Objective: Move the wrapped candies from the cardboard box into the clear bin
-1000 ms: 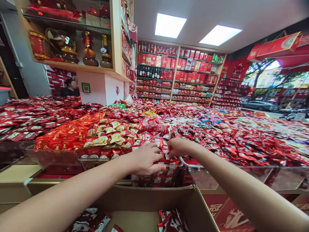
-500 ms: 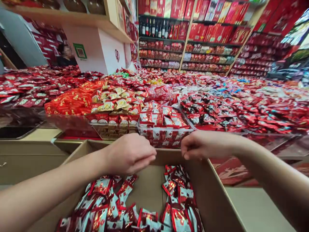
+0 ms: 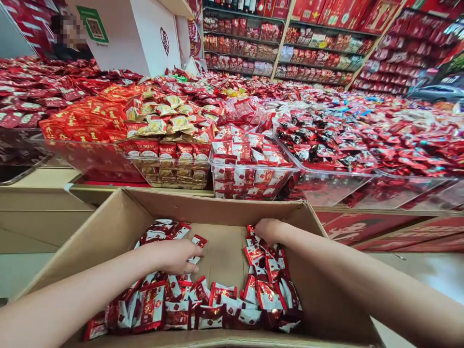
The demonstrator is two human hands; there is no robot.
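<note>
Red and white candy packets (image 3: 177,311) lie along the left, near and right sides inside an open cardboard box (image 3: 217,208); bare cardboard shows at its middle. My left hand (image 3: 183,256) is over the packets on the left, thumb and fingers apart, beside a single small packet (image 3: 199,240). My right hand (image 3: 267,231) reaches down onto the packets at the right far end; its fingertips are hidden, and whether it grips any cannot be made out. Beyond the box stands a clear bin (image 3: 253,169) of similar red and white packets.
Clear bins of gold durian packets (image 3: 174,154), orange-red packets (image 3: 83,121) and black-red packets (image 3: 326,140) line the counter. A person (image 3: 68,36) is at the back left. Filled shelves (image 3: 242,43) stand behind. The box walls rise around both hands.
Both hands have gone down from above the far wall into the box, and the left hand's fingers have spread. The view has tilted down, showing more of the box.
</note>
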